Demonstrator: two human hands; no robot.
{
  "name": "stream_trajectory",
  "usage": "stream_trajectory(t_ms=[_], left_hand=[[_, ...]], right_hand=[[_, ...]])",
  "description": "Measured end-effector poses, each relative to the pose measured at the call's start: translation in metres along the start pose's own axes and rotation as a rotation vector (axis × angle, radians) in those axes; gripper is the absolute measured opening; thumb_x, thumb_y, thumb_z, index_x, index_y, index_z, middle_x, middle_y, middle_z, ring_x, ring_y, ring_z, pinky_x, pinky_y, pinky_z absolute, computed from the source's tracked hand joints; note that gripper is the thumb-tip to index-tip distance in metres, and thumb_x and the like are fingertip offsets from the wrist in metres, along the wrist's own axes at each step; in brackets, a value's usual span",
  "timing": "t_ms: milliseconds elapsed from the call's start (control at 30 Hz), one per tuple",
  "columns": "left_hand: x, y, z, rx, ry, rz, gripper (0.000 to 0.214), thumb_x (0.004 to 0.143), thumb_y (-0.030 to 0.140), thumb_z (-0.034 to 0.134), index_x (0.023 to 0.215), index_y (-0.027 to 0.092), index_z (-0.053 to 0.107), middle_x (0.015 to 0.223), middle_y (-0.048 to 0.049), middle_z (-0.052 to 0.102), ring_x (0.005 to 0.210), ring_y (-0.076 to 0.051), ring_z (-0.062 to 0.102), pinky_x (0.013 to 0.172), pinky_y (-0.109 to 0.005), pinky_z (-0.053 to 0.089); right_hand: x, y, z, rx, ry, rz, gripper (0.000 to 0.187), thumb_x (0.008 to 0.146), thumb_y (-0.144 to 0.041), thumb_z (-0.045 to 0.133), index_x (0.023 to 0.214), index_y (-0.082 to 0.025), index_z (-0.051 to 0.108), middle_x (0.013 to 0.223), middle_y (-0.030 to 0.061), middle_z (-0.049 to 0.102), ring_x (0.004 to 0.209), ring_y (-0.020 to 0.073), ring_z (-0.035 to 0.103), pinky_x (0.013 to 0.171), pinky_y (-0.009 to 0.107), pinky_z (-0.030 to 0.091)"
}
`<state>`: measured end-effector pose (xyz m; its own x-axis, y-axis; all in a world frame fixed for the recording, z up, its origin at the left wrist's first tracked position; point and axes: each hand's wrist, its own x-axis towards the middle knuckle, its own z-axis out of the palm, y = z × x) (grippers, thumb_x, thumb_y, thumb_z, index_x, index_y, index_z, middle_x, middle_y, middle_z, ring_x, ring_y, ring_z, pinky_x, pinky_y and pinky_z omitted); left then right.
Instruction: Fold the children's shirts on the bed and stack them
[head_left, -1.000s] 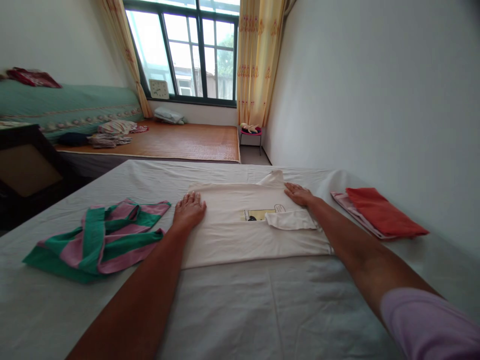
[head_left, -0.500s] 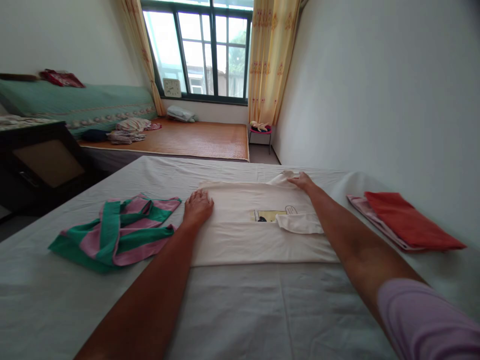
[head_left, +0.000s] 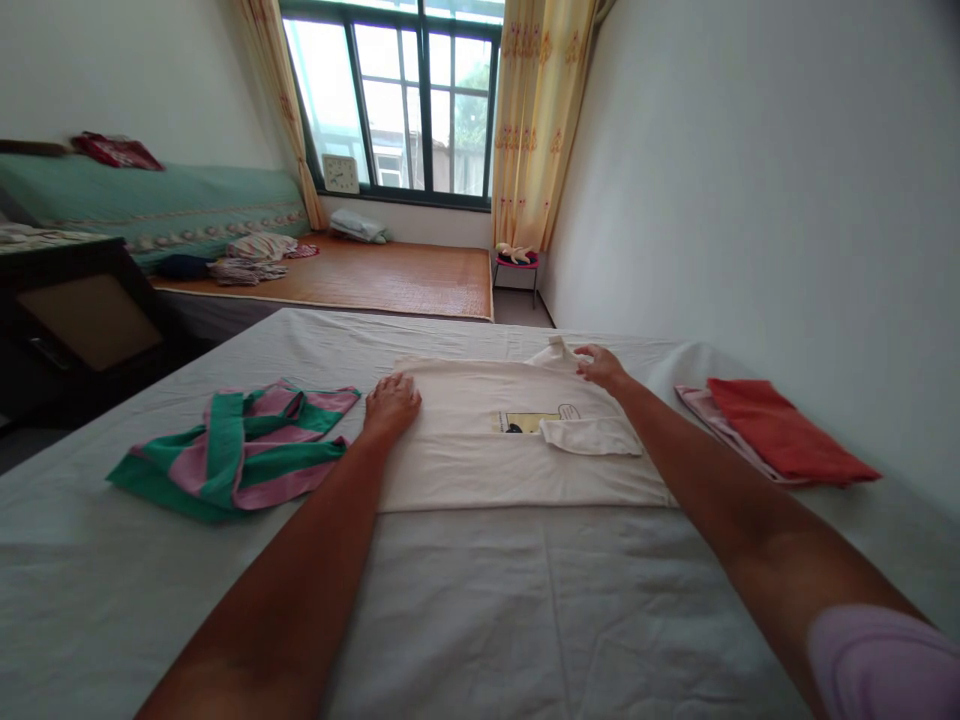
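Note:
A cream T-shirt [head_left: 457, 470] lies on the white sheet in front of me, its near side folded inward over part of a yellow printed picture [head_left: 525, 422]. One sleeve [head_left: 592, 437] rests folded back on that near panel. My left hand [head_left: 393, 405] is laid flat on the shirt's left edge, fingers stretched out. At the far right corner, my right hand [head_left: 602, 368] has its thumb and fingers apart, just beside the raised far sleeve [head_left: 556, 350]. Whether a fingertip still touches the cloth is hard to see.
A green and pink striped garment [head_left: 225, 460] lies loosely to the left on the white sheet [head_left: 465, 610]. Folded red cloth [head_left: 787, 430] sits at the right near the wall. Beyond stand a mat-covered bed [head_left: 390, 275], a dark cabinet [head_left: 82, 310] and a small stool [head_left: 517, 262].
My right hand has loosened from the far sleeve, which now stands up slightly to the left of the fingers. My left hand stays on the shirt's left edge. The view shifted slightly.

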<state>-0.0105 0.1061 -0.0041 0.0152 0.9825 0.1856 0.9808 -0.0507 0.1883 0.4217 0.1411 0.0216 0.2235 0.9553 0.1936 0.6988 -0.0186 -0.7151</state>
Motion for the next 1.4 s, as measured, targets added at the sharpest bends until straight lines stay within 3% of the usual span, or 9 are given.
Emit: stream_trajectory(t_ms=[100, 233, 400, 567, 700, 900, 1067, 1233, 1400], left_hand=[[0.000, -0.001, -0.001, -0.012, 0.004, 0.006, 0.047, 0.093, 0.036, 0.036, 0.134, 0.020, 0.051, 0.149, -0.0092, 0.041, 0.135, -0.028, 0.036, 0.109, -0.048, 0.032], [0.001, -0.003, 0.000, -0.022, 0.016, 0.009, 0.045, 0.092, 0.035, 0.037, 0.132, 0.022, 0.052, 0.147, -0.0088, 0.043, 0.135, -0.027, 0.036, 0.109, -0.047, 0.031], [0.002, -0.005, 0.002, -0.063, 0.022, -0.001, 0.047, 0.091, 0.034, 0.039, 0.135, 0.021, 0.049, 0.148, -0.0087, 0.043, 0.136, -0.026, 0.036, 0.110, -0.046, 0.031], [0.005, -0.010, 0.003, -0.189, 0.122, -0.040, 0.059, 0.089, 0.030, 0.042, 0.145, 0.014, 0.035, 0.149, -0.0134, 0.040, 0.135, -0.027, 0.037, 0.109, -0.044, 0.035], [0.004, -0.007, -0.007, -0.203, 0.227, 0.028, 0.063, 0.087, 0.024, 0.043, 0.148, 0.015, 0.031, 0.152, -0.0105, 0.036, 0.138, -0.025, 0.033, 0.111, -0.039, 0.032], [-0.016, 0.011, -0.027, -0.003, 0.225, 0.206, 0.058, 0.084, 0.021, 0.047, 0.141, 0.029, 0.044, 0.154, -0.0005, 0.034, 0.143, -0.024, 0.021, 0.114, -0.046, 0.021], [-0.024, 0.013, -0.040, 0.129, 0.210, 0.176, 0.037, 0.081, 0.016, 0.046, 0.102, 0.033, 0.071, 0.134, 0.0000, 0.056, 0.139, -0.025, 0.029, 0.115, -0.054, 0.009], [-0.029, 0.009, -0.066, 0.161, 0.260, 0.216, 0.035, 0.084, 0.017, 0.045, 0.097, 0.031, 0.074, 0.104, -0.0056, 0.068, 0.115, -0.024, 0.051, 0.114, -0.053, 0.007], [-0.052, 0.003, -0.061, 0.171, 0.151, 0.233, 0.034, 0.079, 0.016, 0.050, 0.098, 0.030, 0.074, 0.105, -0.0057, 0.067, 0.109, -0.024, 0.055, 0.111, -0.046, 0.023]], right_hand=[[0.009, -0.004, 0.014, 0.079, 0.006, 0.134, 0.063, 0.076, -0.030, 0.063, 0.134, -0.014, 0.045, 0.125, 0.0187, 0.058, 0.071, 0.0165, 0.069, 0.056, 0.025, 0.054], [0.032, -0.013, 0.036, 0.118, 0.010, 0.206, 0.085, 0.072, -0.036, 0.070, 0.143, -0.010, 0.031, 0.115, 0.0215, 0.063, 0.071, 0.0210, 0.070, 0.054, 0.029, 0.055], [0.038, -0.025, 0.045, 0.179, -0.029, 0.190, 0.054, 0.064, -0.037, 0.074, 0.109, -0.012, 0.060, 0.078, 0.0071, 0.068, 0.065, 0.0197, 0.065, 0.054, 0.028, 0.052], [0.002, -0.035, 0.006, 0.404, -0.028, 0.042, 0.039, 0.062, -0.037, 0.072, 0.094, -0.019, 0.060, 0.078, -0.0009, 0.064, 0.070, 0.0137, 0.061, 0.065, 0.025, 0.052], [-0.058, -0.023, -0.036, 0.572, -0.191, -0.122, 0.040, 0.057, -0.039, 0.078, 0.086, -0.021, 0.058, 0.087, -0.0006, 0.065, 0.079, 0.0145, 0.060, 0.076, 0.029, 0.050], [-0.129, 0.006, -0.045, 0.620, -0.225, -0.010, 0.053, 0.061, -0.040, 0.078, 0.108, -0.025, 0.058, 0.094, 0.0010, 0.068, 0.083, 0.0173, 0.063, 0.077, 0.031, 0.051], [-0.141, 0.010, -0.040, 0.714, -0.116, 0.051, 0.051, 0.063, -0.050, 0.077, 0.106, -0.026, 0.062, 0.104, 0.0022, 0.067, 0.090, 0.0189, 0.064, 0.075, 0.029, 0.054], [-0.141, 0.014, -0.055, 0.689, -0.027, -0.036, 0.043, 0.067, -0.057, 0.073, 0.091, -0.023, 0.063, 0.084, 0.0010, 0.064, 0.077, 0.0158, 0.061, 0.067, 0.027, 0.053], [-0.151, 0.013, -0.076, 0.508, -0.341, -0.125, 0.039, 0.070, -0.054, 0.073, 0.084, -0.018, 0.067, 0.063, -0.0017, 0.055, 0.058, 0.0114, 0.050, 0.056, 0.025, 0.043]])
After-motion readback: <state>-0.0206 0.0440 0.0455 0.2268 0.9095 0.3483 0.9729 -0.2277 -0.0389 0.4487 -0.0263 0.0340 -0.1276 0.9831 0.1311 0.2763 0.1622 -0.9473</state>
